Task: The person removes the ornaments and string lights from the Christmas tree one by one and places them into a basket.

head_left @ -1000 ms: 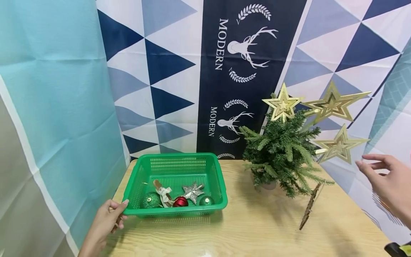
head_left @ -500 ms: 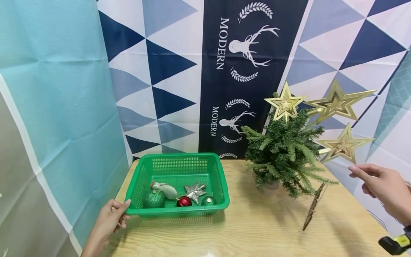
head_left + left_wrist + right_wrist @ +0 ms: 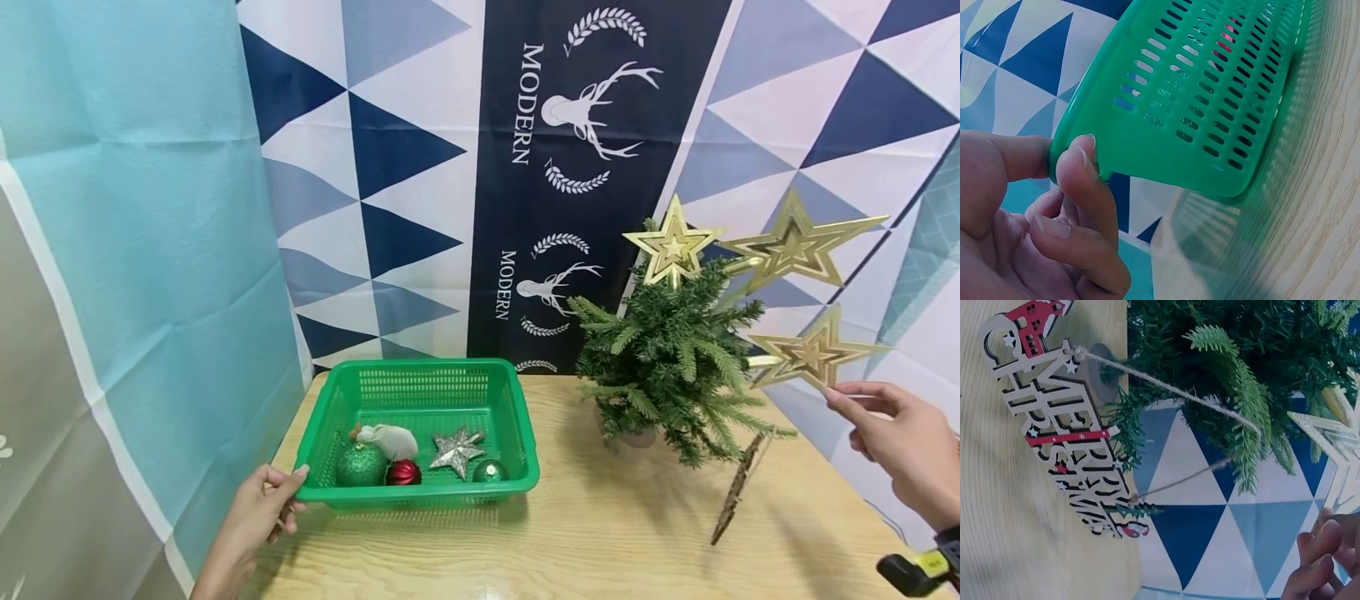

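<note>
My left hand [image 3: 262, 508] grips the near-left corner of a green plastic basket [image 3: 420, 497]; in the left wrist view my fingers [image 3: 1079, 187] curl under its rim [image 3: 1210, 94]. Inside lie a green glitter ball [image 3: 362, 465], a red ball [image 3: 403, 472], a silver star [image 3: 455, 450], a small green ball [image 3: 487, 472] and a white ornament [image 3: 390, 440]. My right hand [image 3: 892, 433] reaches toward the lowest gold star [image 3: 813, 354] on a small tree [image 3: 667, 358], its fingertips [image 3: 1319, 550] at the star's lower point [image 3: 1335, 462], holding nothing.
Two more gold stars [image 3: 671, 246] [image 3: 795, 246] top the tree. A wooden "Merry Christmas" sign [image 3: 738, 492] [image 3: 1066, 425] hangs by twine from a low branch. The wooden table [image 3: 600, 542] stands against patterned cloth backdrops at the back and both sides.
My right hand has moved left until its fingertips meet the lowest gold star. The ornaments in the basket have rolled about, the red ball leftward. My left hand keeps its hold.
</note>
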`<state>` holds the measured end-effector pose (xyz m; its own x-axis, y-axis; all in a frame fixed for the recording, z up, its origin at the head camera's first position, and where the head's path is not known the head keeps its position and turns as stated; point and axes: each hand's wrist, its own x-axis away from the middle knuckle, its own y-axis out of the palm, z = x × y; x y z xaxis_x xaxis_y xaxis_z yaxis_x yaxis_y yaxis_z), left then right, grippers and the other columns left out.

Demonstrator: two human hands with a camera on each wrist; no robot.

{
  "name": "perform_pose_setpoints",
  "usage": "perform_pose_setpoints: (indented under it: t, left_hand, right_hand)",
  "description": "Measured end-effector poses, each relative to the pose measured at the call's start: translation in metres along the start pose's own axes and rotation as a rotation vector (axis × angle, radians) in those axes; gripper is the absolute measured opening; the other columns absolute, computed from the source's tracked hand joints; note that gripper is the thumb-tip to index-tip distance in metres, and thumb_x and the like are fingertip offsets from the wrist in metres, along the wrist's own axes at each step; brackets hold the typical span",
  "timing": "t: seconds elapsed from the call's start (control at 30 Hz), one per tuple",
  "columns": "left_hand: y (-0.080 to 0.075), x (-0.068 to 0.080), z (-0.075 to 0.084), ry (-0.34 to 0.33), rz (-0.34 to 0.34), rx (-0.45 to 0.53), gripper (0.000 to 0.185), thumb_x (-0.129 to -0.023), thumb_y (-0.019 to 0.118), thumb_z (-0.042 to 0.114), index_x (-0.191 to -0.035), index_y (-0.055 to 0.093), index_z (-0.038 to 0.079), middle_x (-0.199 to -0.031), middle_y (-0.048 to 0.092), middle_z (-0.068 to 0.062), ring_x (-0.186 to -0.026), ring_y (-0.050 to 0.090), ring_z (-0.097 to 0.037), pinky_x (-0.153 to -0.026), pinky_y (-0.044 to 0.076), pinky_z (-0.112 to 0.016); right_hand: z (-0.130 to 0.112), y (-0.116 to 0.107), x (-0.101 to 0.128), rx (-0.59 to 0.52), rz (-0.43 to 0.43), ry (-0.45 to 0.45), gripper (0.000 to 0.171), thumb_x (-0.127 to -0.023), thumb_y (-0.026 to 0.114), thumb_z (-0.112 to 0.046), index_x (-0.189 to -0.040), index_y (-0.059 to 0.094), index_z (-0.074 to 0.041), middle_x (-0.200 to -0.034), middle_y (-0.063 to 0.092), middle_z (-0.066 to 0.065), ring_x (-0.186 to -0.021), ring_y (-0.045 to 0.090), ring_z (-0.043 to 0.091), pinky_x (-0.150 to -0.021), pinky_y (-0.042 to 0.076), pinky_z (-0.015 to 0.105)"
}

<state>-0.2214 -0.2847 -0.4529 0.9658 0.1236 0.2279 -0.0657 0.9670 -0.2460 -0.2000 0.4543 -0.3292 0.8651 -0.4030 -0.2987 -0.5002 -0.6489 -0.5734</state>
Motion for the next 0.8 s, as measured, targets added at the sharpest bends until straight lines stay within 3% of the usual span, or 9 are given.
perform_pose_setpoints:
  t: [0.1, 0.27, 0.4, 0.5, 0.63, 0.73, 0.8]
  left_hand:
    - [0.0, -0.001, 0.0, 0.0, 0.001, -0.001, 0.046, -0.103, 0.062, 0.047, -0.104, 0.045, 0.005, -0.076, 0.069, -0.006, -0.051, 0.058, -0.017, -0.045, 0.039, -0.03]
    - [0.0, -0.002, -0.001, 0.004, 0.001, -0.001, 0.045, -0.103, 0.062, 0.047, -0.103, 0.045, 0.005, -0.076, 0.069, -0.006, -0.051, 0.058, -0.017, -0.046, 0.039, -0.029]
    - [-0.001, -0.001, -0.001, 0.001, -0.011, -0.002, 0.047, -0.103, 0.062, 0.048, -0.104, 0.044, 0.005, -0.077, 0.069, -0.006, -0.052, 0.058, -0.017, -0.046, 0.039, -0.029]
    - [-0.001, -0.001, -0.002, -0.01, -0.017, 0.004, 0.047, -0.103, 0.061, 0.049, -0.103, 0.043, 0.005, -0.077, 0.069, -0.006, -0.052, 0.059, -0.017, -0.046, 0.039, -0.029]
    - [-0.003, -0.001, -0.002, -0.016, -0.018, 0.006, 0.047, -0.104, 0.06, 0.049, -0.103, 0.042, 0.006, -0.077, 0.07, -0.006, -0.052, 0.059, -0.017, -0.046, 0.039, -0.03]
    - [-0.002, -0.001, -0.002, -0.013, -0.022, 0.005, 0.047, -0.103, 0.06, 0.049, -0.102, 0.043, 0.006, -0.078, 0.07, -0.006, -0.053, 0.059, -0.017, -0.046, 0.04, -0.03]
    - [-0.002, -0.002, -0.002, -0.009, -0.028, 0.004, 0.047, -0.103, 0.06, 0.05, -0.102, 0.043, 0.006, -0.078, 0.069, -0.006, -0.053, 0.059, -0.018, -0.047, 0.04, -0.03]
  right_hand:
    - [0.004, -0.005, 0.001, -0.051, 0.015, -0.015, 0.007, -0.106, 0.061, -0.026, -0.101, 0.06, -0.03, -0.075, 0.059, -0.025, -0.051, 0.048, 0.014, -0.046, 0.036, 0.03]
    - [0.009, -0.015, 0.002, -0.246, 0.009, -0.074, 0.02, -0.103, 0.066, -0.015, -0.094, 0.068, -0.033, -0.08, 0.058, -0.019, -0.05, 0.048, 0.007, -0.043, 0.036, 0.025]
    - [0.009, -0.022, 0.003, -0.379, 0.026, -0.129, 0.021, -0.102, 0.065, -0.008, -0.092, 0.07, -0.026, -0.084, 0.057, -0.015, -0.049, 0.048, 0.004, -0.041, 0.035, 0.022]
    - [0.007, -0.026, 0.003, -0.527, 0.023, -0.18, 0.018, -0.104, 0.06, -0.006, -0.093, 0.067, -0.018, -0.083, 0.068, -0.017, -0.046, 0.048, 0.004, -0.039, 0.034, 0.021]
    - [0.001, -0.028, 0.003, -0.731, 0.013, -0.296, 0.015, -0.104, 0.054, 0.001, -0.097, 0.063, -0.009, -0.081, 0.078, -0.006, -0.041, 0.048, 0.005, -0.034, 0.025, 0.022]
    - [-0.005, -0.028, 0.007, -0.793, 0.046, -0.384, 0.017, -0.104, 0.052, 0.007, -0.099, 0.062, -0.006, -0.083, 0.078, -0.002, -0.038, 0.045, 0.005, -0.034, 0.015, 0.025]
    - [-0.012, -0.027, 0.01, -0.731, 0.11, -0.422, 0.02, -0.103, 0.051, 0.009, -0.099, 0.062, -0.007, -0.081, 0.078, -0.004, -0.036, 0.042, 0.005, -0.035, 0.013, 0.026]
